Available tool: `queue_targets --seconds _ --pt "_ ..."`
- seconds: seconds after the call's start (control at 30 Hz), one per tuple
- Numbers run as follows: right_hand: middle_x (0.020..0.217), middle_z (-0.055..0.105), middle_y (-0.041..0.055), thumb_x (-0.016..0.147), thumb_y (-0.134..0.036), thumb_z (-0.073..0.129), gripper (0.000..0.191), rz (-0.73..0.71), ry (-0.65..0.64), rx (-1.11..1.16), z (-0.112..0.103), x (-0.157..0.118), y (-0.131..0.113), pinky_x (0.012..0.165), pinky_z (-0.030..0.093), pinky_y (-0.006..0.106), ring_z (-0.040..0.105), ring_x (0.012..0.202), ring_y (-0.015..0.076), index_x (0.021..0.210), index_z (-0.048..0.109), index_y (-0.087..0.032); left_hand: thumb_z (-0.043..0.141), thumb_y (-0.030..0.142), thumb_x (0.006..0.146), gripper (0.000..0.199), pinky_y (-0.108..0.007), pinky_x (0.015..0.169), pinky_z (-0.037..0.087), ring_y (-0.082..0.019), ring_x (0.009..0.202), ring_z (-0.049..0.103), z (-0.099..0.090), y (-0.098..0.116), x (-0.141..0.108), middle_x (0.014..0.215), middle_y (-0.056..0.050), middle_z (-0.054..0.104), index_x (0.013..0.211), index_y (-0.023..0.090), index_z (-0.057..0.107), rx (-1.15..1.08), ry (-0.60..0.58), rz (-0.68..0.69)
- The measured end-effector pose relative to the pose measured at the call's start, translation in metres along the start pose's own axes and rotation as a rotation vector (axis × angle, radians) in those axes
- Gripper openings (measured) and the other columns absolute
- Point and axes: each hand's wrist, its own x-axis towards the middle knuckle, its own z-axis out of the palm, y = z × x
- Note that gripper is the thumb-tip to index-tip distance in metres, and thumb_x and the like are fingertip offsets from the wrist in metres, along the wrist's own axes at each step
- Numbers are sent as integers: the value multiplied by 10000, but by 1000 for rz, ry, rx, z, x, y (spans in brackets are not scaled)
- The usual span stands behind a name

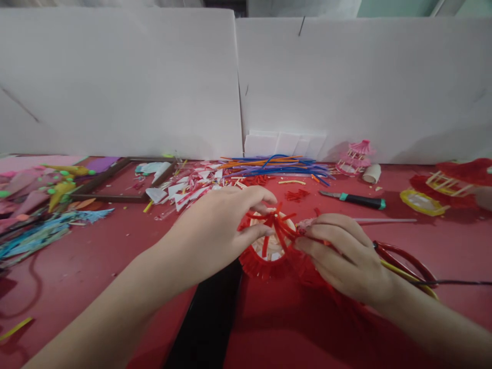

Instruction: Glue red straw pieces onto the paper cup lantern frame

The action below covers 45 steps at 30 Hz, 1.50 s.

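A small round craft frame (270,246) with a fringe of red fuzzy strips stands in front of me. Red pipe cleaners (280,230) spread from its top centre like spokes. My left hand (234,218) curls round the far left side of this top, thumb and forefinger on either side of the red pipe cleaners. At the frame's right edge, the fingertips of my right hand (342,251) are pinched together by a red pipe cleaner end. A crumpled pinkish piece (305,224) shows at those fingertips. Its kind is unclear, and my fingers partly cover the grip.
A utility knife (361,200), red-handled pliers (409,261) and a pink pagoda model (355,157) lie right. Pipe cleaners (277,165) and scraps (192,187) line the back, below white boards (154,82). Left is a brown frame (109,197). Another hand (483,198) touches a red model (453,184).
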Motion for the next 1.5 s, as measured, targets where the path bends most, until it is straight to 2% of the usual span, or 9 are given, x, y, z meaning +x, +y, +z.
queue_targets --seconds 0.1,0.27,0.47,0.63,0.8,0.93,1.17,1.3,1.5 --pt "862 751 46 964 -66 674 141 -1 0 42 0 1 -1 810 632 329 689 869 192 900 759 -158 739 310 950 276 -377 928 549 -248 1099 756 0 0 1 1162 8 805 1217 269 679 6 1 11" --pt "868 748 32 934 -52 696 161 6 -8 39 1 2 -4 813 650 336 707 881 192 877 755 -190 711 305 952 279 -426 992 553 -283 1158 729 1 1 2 1221 -34 785 1224 253 683 23 10 23" --pt "895 715 63 901 -80 683 105 12 -20 101 -1 4 -1 833 626 382 658 909 222 926 695 -181 563 186 987 239 -364 935 574 -228 1091 762 -1 3 0 1174 -18 804 1182 255 682 -99 -33 10" --pt "945 692 78 893 -133 673 147 106 -2 227 -8 16 4 850 577 430 630 898 225 1031 670 -186 567 161 965 286 -375 966 574 -222 1069 769 -2 2 0 1143 -1 811 1214 258 670 -126 -28 -2" --pt "912 671 40 947 -131 640 104 239 -80 266 -12 39 4 783 536 372 634 840 187 933 652 -233 600 178 949 282 -415 995 568 -253 1095 751 2 4 2 1162 -25 793 1214 243 671 -66 -8 7" --pt "950 694 44 933 -139 640 108 307 -140 285 -6 46 -2 774 522 359 639 876 189 867 633 -224 583 172 954 277 -408 1005 565 -249 1098 748 4 5 2 1191 -32 784 1208 239 671 -62 -10 9" --pt "932 702 59 966 -167 645 122 320 -66 208 7 43 -8 776 516 387 629 871 208 856 643 -219 564 175 945 288 -379 920 562 -246 1061 750 5 4 4 1154 -24 779 1203 243 672 -49 4 17" --pt "920 705 59 945 -170 676 106 319 -52 185 11 44 -9 793 528 402 621 871 219 852 646 -212 552 148 929 275 -365 923 555 -228 1029 753 5 5 5 1117 -4 785 1153 247 676 -77 -4 19" --pt "902 696 51 914 -136 673 141 335 -42 171 15 43 -9 777 524 390 622 855 214 804 634 -217 555 148 919 312 -362 916 561 -232 1035 757 4 6 7 1123 -1 792 1184 256 677 -67 -13 4"
